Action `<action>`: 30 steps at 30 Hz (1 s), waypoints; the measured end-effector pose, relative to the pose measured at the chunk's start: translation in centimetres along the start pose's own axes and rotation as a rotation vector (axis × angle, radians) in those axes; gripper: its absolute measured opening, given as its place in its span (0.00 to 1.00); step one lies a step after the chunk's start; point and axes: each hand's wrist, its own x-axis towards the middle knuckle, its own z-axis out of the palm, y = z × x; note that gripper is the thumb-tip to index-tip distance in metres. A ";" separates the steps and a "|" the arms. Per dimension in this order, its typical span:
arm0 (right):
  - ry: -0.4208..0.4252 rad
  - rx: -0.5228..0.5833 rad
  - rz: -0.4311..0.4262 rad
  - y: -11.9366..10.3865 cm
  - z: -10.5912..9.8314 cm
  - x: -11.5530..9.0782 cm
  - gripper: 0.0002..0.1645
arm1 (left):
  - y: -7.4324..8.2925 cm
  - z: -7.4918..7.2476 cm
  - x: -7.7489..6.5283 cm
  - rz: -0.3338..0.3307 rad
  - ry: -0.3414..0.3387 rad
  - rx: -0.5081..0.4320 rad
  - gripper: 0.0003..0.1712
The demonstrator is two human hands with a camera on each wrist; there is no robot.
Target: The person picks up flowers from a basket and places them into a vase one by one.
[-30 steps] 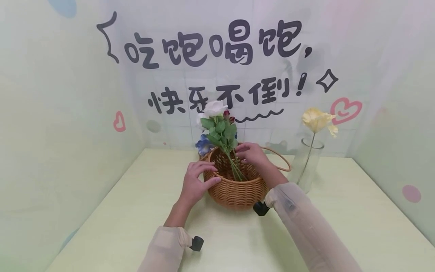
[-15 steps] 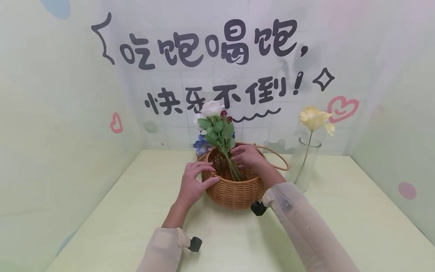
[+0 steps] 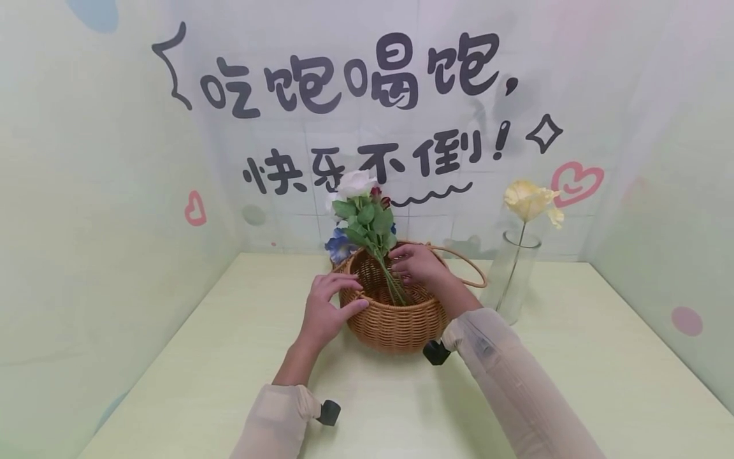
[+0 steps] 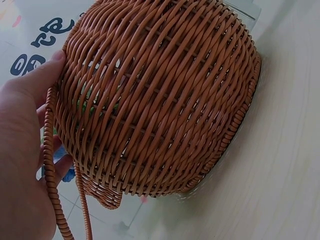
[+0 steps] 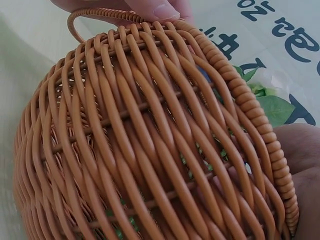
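Observation:
A round brown wicker basket point(image 3: 395, 328) stands on the table, its mouth tilted slightly toward me. My left hand point(image 3: 323, 312) holds its left rim, thumb at the near edge; in the left wrist view a handle point(image 4: 48, 165) crosses the palm. A bunch of flowers leans in the basket: white roses point(image 3: 355, 183), a blue flower point(image 3: 341, 245), a dark red one point(image 3: 378, 196) and green leaves point(image 3: 367, 220). My right hand point(image 3: 421, 266) reaches over the right rim, fingers loosely extended beside the stems point(image 3: 394, 284). Its thumb is hidden in the head view.
To the right stands a tall clear glass vase point(image 3: 512, 287) with one yellow flower point(image 3: 530, 201) in it. The basket's other handle point(image 3: 473, 264) sticks out toward the vase. Behind is a wall point(image 3: 275, 236) with printed lettering; side walls flank the pale table point(image 3: 229, 357).
The head view has shifted slightly, moving the scene a little left. Both hands, the basket and the flowers keep practically the same places relative to each other.

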 end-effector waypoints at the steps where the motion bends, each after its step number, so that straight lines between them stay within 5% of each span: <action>1: 0.001 -0.004 -0.006 -0.1 0.0 -0.1 0.18 | 0.0 0.0 0.0 -0.001 0.001 -0.001 0.16; 9: 0.022 -0.017 0.006 -0.3 0.0 -0.3 0.19 | -0.2 0.0 -0.1 0.011 -0.002 0.004 0.16; 30: 0.069 0.157 0.047 -0.5 0.0 -0.2 0.14 | 0.1 -0.2 -0.1 -0.015 -0.012 -0.001 0.16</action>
